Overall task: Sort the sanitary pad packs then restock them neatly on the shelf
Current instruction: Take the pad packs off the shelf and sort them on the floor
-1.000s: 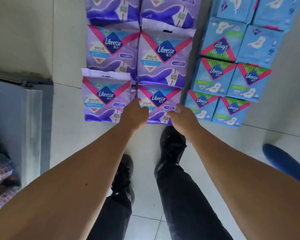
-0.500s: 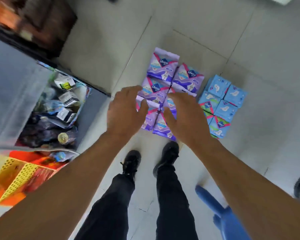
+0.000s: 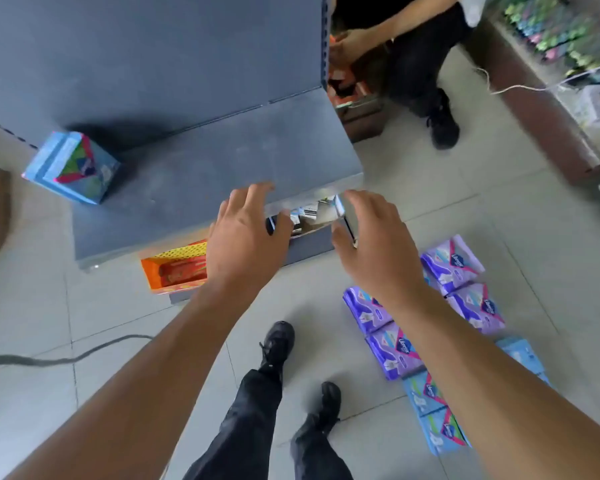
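Note:
Purple pad packs (image 3: 392, 344) lie in rows on the floor tiles at the lower right, with blue pad packs (image 3: 433, 420) beside them nearer the frame edge. One blue pack (image 3: 71, 168) stands alone on the grey shelf (image 3: 201, 157) at the left. My left hand (image 3: 245, 237) hovers over the shelf's front edge, fingers spread and holding nothing. My right hand (image 3: 368, 244) hangs level with it to the right, fingers relaxed and empty, above the floor packs.
An orange basket (image 3: 175, 270) of goods pokes out under the shelf. Another person (image 3: 409, 57) crouches at the back right by the shelf end. A dark cable (image 3: 63, 356) crosses the floor at left. A counter (image 3: 548, 109) runs along the right.
I have risen and turned from the floor packs towards the shelf. Both hands, earlier down at the purple packs, are now raised empty over the shelf edge.

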Motion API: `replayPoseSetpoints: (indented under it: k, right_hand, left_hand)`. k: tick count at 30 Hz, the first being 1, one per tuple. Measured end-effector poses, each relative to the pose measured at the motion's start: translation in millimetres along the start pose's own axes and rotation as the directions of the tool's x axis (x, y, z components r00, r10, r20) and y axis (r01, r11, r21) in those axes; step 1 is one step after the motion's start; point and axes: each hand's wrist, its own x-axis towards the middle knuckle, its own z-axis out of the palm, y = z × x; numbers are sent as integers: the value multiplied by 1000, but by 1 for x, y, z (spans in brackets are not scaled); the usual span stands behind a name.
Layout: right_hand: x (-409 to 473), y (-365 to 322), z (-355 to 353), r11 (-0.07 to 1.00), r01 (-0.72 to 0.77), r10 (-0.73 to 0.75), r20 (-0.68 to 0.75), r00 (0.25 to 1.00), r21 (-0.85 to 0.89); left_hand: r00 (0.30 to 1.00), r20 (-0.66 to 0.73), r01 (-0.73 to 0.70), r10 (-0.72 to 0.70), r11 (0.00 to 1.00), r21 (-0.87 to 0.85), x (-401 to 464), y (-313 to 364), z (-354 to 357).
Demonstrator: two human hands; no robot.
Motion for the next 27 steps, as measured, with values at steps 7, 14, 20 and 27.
replayPoseSetpoints:
  k: [7,14,20,27]
  right_hand:
    - [33,-111,62,970,232,-238,95,967,66]
    - [73,-211,143,948,303,-316,175,932,98]
    - [114,-279,234,951,271,-299,222,928,145]
    - [165,-315,317,970,180,-218,262,940,162]
  left_hand:
    - [945,-213,244,-247,969,-42,-10,-120,-73]
    - [884,-271,369,-381,924,-95,6,-231,-111]
    - [878,-240,397,-414,910,-118,46,-328,-119]
    - [880,-205,395,-427,900,-183,94,-406,-112]
